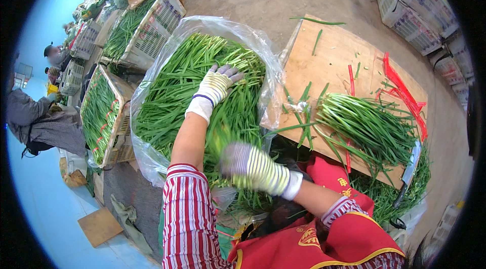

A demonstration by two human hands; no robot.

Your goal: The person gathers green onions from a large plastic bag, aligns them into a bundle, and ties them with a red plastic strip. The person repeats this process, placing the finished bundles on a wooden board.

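In front of me a clear plastic bag (pixel 228 25) stands with its mouth wide, full of green garlic chives (pixel 167 90). My left hand (pixel 216 86), in a striped knit work glove with grey fingertips, lies on the chives with its fingers apart. Nearer my body, my right hand (pixel 254 166) wears a matching glove and is blurred by motion. Its fingers are curled, and blurred green chives (pixel 224 136) stick out from it over the bag's near side. Whatever lies inside its palm is hidden.
Right of the bag, a wooden board (pixel 330 48) carries loose chives (pixel 364 132), red plastic ties (pixel 402 90) and a knife (pixel 412 162) at its edge. Plastic crates of chives (pixel 100 117) stand at left, near another person (pixel 41 117). Stacked crates (pixel 414 18) line the far right.
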